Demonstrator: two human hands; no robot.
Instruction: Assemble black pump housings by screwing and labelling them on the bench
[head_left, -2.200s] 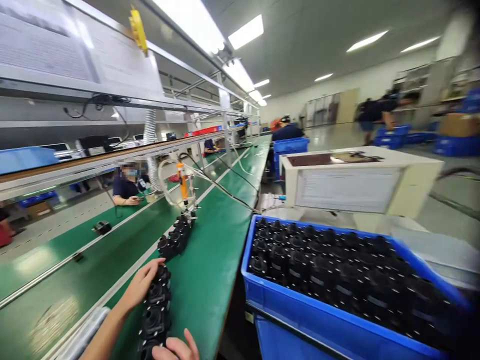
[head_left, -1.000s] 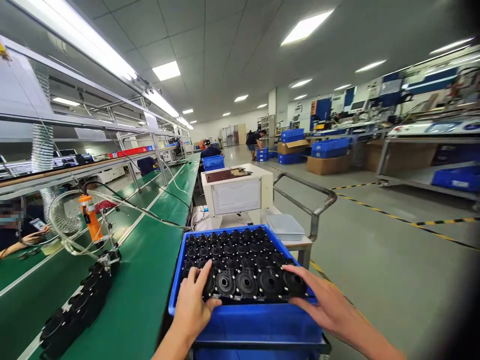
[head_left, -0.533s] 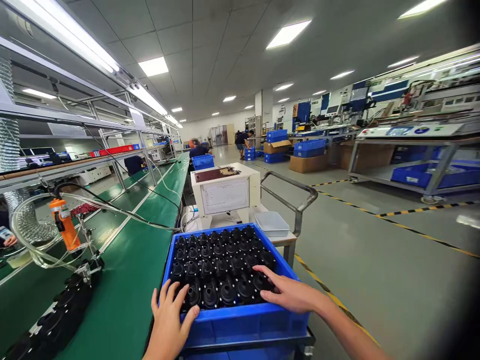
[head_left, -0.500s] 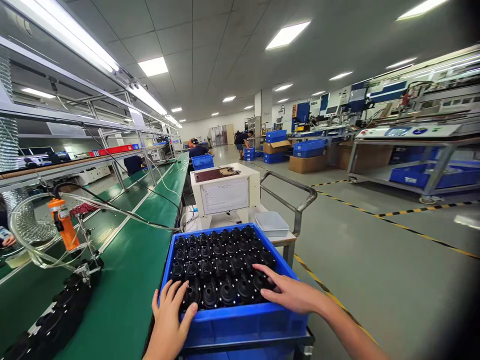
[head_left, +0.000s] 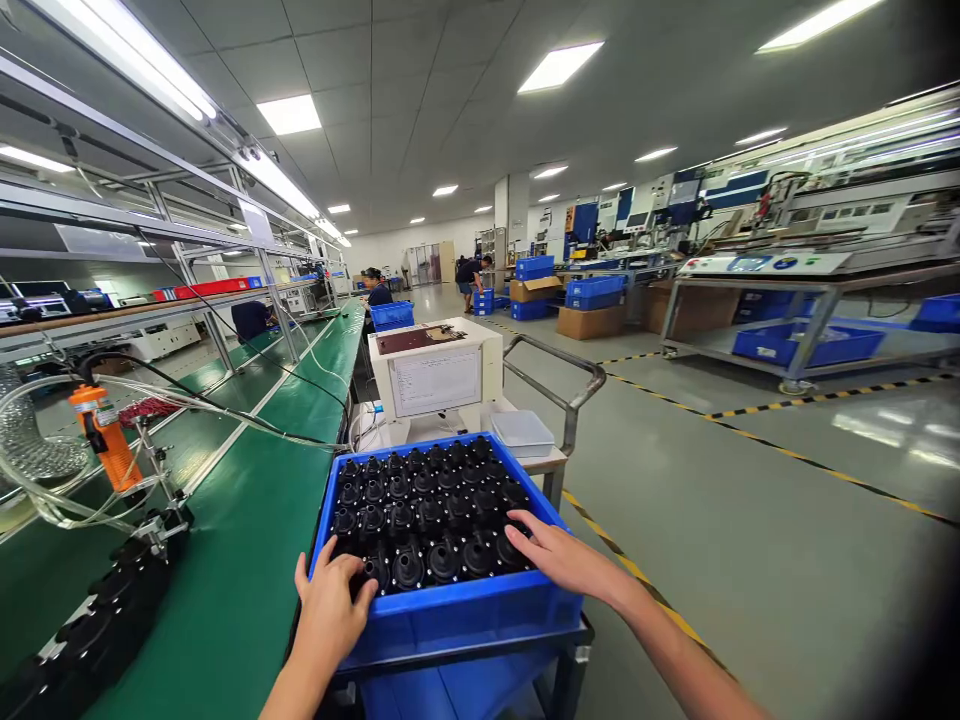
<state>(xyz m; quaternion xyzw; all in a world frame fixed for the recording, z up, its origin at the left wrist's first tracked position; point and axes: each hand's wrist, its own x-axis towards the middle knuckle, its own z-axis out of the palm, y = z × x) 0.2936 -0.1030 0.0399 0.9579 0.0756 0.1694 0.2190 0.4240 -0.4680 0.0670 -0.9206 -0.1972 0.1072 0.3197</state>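
Observation:
A blue bin (head_left: 465, 612) full of round black plastic parts (head_left: 427, 500) sits in front of me on a cart beside the green bench. My left hand (head_left: 328, 610) lies over the bin's near left corner, fingers curled onto a black part in the front row. My right hand (head_left: 559, 555) reaches in from the right, its fingers resting on the black parts at the near right. Whether either hand has a part gripped is unclear.
A row of black parts (head_left: 105, 615) lies along the green bench (head_left: 255, 520) at left, below an orange tool (head_left: 101, 435) with clear hoses. Behind the bin stand a white machine (head_left: 435, 375), a grey lidded box (head_left: 521, 432) and a cart handle (head_left: 559, 385). People work farther off.
I turned from the bench's row of parts to the blue bin and put both hands on its front row. In the last half second the hands drew slightly nearer the front edge.

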